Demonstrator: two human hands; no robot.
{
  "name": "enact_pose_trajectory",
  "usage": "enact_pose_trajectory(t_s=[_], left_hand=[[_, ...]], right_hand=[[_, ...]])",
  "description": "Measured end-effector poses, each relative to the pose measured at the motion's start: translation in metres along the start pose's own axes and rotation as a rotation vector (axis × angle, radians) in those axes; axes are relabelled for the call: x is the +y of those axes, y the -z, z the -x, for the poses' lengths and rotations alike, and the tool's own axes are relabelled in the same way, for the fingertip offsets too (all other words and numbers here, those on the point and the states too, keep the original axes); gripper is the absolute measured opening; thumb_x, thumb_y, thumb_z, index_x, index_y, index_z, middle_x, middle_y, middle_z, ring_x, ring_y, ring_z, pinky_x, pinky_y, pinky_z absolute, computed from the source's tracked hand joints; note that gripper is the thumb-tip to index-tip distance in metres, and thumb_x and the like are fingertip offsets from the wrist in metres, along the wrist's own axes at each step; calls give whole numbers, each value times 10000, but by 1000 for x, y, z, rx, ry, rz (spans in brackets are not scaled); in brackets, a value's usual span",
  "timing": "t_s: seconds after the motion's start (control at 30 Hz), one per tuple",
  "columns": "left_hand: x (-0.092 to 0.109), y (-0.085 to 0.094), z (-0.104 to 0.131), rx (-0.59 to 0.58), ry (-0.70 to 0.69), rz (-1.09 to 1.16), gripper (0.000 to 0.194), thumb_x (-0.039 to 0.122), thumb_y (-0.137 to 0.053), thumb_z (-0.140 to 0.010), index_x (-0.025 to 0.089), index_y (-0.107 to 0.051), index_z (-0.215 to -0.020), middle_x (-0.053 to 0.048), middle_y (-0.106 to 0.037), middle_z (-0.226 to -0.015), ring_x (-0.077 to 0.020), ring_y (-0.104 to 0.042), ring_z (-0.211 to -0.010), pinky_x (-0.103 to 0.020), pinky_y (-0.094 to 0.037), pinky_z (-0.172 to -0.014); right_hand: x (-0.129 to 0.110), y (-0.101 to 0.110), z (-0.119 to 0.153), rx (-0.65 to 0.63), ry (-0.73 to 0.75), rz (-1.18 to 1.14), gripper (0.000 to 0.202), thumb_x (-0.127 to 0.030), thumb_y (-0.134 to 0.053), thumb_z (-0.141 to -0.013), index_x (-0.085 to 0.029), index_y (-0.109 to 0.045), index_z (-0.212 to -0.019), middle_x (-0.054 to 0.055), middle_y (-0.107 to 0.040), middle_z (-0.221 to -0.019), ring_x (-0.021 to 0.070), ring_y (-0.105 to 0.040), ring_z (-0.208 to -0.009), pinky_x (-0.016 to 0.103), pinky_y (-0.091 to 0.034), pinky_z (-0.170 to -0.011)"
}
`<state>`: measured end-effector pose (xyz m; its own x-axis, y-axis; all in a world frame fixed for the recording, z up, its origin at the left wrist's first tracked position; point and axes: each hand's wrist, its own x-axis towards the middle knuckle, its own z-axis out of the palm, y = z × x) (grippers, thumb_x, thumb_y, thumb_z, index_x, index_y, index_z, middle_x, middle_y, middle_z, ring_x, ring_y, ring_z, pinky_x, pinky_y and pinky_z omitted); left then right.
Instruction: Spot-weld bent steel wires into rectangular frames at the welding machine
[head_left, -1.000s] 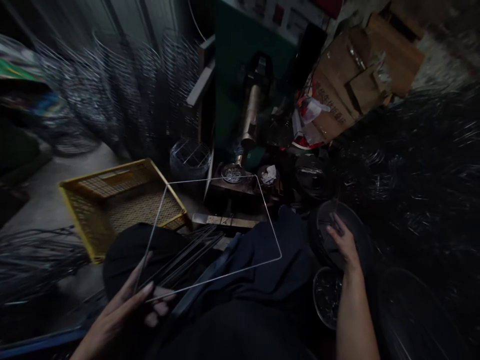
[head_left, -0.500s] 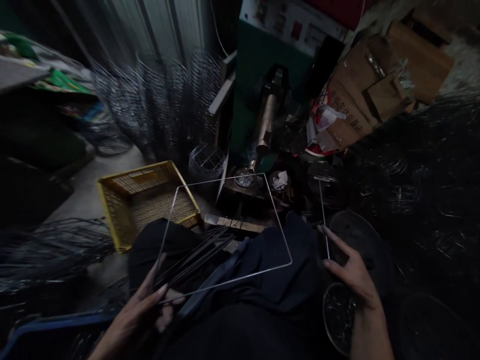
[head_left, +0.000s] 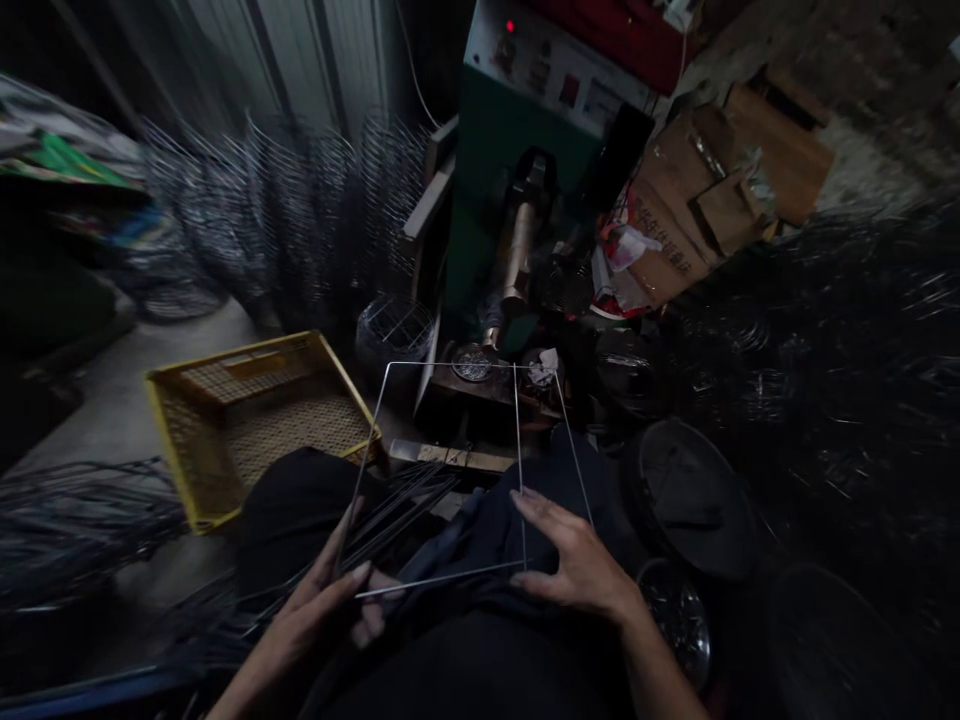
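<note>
A thin wire bent into a rectangular frame (head_left: 442,579) is held up over my lap, tilted away from me. My left hand (head_left: 337,592) grips its near left corner between thumb and fingers. In my right hand (head_left: 574,555), a straight wire rod (head_left: 519,440) is pinched between thumb and fingertips. That rod stands across the frame, right of its middle, its far end by the frame's far side and its lower end by the near side. Whether rod and frame touch, I cannot tell. More loose wire rods (head_left: 405,510) lie across my lap, beneath the frame.
Ahead stands a green machine (head_left: 480,170) with a copper-coloured arm (head_left: 517,258) over a small work plate (head_left: 471,364). A yellow crate (head_left: 262,350) sits to the left, with stacked wire baskets (head_left: 300,200) behind. Cardboard boxes (head_left: 667,220) lean at the right, near dark wire piles (head_left: 795,360).
My right hand has moved left with the rod, from outside the frame to across it. My left hand and the frame have shifted slightly right. A red light now shows on the machine.
</note>
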<state>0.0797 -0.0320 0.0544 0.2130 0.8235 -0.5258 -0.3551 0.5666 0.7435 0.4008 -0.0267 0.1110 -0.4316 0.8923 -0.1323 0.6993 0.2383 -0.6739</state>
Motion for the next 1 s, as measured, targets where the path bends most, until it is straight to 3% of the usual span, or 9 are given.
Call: enact_pose_trajectory(t_s=[0.1, 0.5, 0.77, 1.0], left_hand=[[-5, -1, 3, -20, -20, 22, 1083, 389, -794, -772, 333, -91, -1594, -3, -653, -622, -198, -611, -486, -239, -478, -438], [-6, -4, -2, -31, 9, -9, 1093, 387, -780, -782, 332, -53, -1597, -33, -704, -724, -193, -608, -478, -262, -489, -453], [-16, -10, -13, -100, 67, -9, 1069, 384, -743, -827, 333, -3, -1596, -75, -733, -802, -192, -616, -489, -270, -481, -474], [-7, -10, -9, -96, 23, 15, 1031, 334, -715, -851, 349, 2, -1592, -66, -730, -808, -176, -612, -506, -253, -487, -491]], right_hand=[[0, -7, -3, 12, 24, 42, 923, -399, -801, -780, -213, -337, -1556, 109, -386, -1563, 259, -350, -1456, 443, -345, -1194], [21, -18, -17, 12, 28, 43, 905, -408, -794, -779, -175, -367, -1541, 146, -423, -1534, 273, -376, -1442, 455, -352, -1186], [-1, -19, -31, -82, 218, -156, 942, -432, -808, -767, -209, -340, -1554, 108, -415, -1548, 255, -346, -1458, 424, -315, -1203], [17, -16, -15, 82, -63, 8, 855, -370, -746, -837, -198, -325, -1561, 127, -405, -1550, 275, -392, -1432, 465, -368, -1180]])
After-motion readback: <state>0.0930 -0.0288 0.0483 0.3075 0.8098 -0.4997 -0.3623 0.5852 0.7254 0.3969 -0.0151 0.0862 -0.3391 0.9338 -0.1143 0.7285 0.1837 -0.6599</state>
